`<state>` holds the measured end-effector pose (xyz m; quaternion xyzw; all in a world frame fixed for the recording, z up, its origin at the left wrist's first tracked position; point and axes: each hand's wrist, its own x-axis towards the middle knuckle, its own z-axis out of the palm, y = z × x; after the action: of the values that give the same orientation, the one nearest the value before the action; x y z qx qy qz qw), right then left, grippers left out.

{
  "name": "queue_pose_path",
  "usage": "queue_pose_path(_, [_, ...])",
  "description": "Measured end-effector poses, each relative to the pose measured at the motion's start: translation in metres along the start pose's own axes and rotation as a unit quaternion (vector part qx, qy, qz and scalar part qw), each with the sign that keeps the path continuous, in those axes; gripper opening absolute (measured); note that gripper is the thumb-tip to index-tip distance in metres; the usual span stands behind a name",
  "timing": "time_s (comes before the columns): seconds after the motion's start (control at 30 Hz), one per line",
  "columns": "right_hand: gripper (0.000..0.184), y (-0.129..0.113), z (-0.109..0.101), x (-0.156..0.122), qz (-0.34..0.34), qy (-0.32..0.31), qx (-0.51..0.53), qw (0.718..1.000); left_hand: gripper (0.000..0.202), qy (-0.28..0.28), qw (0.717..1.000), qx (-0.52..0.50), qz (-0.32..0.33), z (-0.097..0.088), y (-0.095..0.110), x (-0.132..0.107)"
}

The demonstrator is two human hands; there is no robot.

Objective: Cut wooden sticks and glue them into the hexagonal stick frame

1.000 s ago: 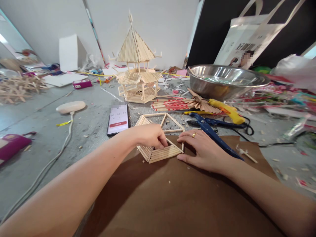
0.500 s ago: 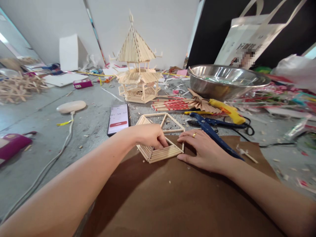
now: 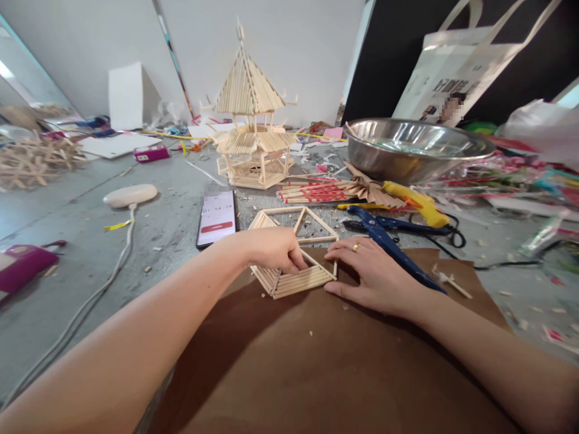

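Wooden frame (image 3: 301, 281); left hand (image 3: 277, 248) touching it

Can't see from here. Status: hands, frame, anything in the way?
Left hand dips into frame; right hand at its right corner. Frame: slatted near and left, open far right. Blue tool close by right hand.

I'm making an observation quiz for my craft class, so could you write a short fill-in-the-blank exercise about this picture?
1. The gold ring is on the person's ____ hand.
2. In the picture, the phone lies to the ____ of the stick frame.
3. The sheet across the bottom of the picture is coloured ____.

Missing words: right; left; brown.
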<state>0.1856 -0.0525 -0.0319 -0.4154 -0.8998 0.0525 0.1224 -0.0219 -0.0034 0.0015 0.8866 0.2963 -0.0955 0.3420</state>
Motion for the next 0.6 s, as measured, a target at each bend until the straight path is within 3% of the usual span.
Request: queue_pose_path(0.6, [0.038, -0.0073, -0.0014, 0.0000, 0.004, 0.000, -0.024, 1.000, 0.033, 0.003, 1.000, 0.027, -0.015, 0.0008, 0.0035, -0.0004])
